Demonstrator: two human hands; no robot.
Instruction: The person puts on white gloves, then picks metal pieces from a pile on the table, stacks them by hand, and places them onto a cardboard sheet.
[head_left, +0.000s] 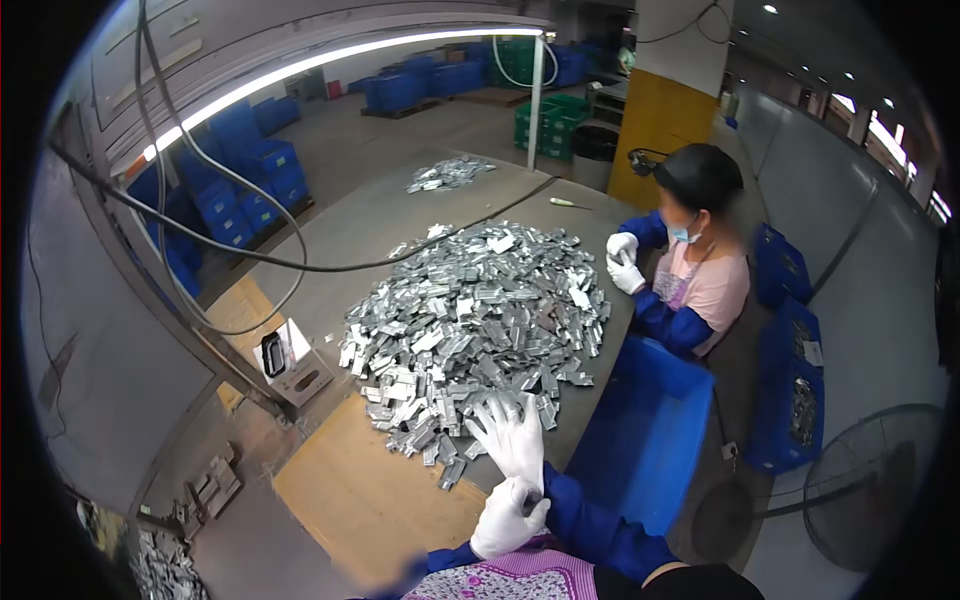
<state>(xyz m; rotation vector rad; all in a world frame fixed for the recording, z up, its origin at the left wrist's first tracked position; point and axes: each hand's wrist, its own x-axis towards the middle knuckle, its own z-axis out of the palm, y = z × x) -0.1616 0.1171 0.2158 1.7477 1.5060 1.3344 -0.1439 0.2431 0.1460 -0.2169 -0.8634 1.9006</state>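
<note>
Both of my hands wear white gloves. My right hand [515, 440] is stretched out with its fingers spread, over the near edge of a large heap of small silvery metal parts [480, 310]. Nothing shows in its grasp. My left hand [508, 520] is closed around the right wrist, at the cuff of the right glove. Dark blue sleeves [585, 515] cover my forearms. The metal parts lie loosely piled on the grey table, some flat and some tilted.
A blue bin [640, 430] stands right of the table. Beyond it, a co-worker [700, 260] in white gloves holds both hands together. A cardboard sheet [370, 490] lies at the table's near left, a small box [300, 370] behind it. A cable [350, 268] hangs across the table.
</note>
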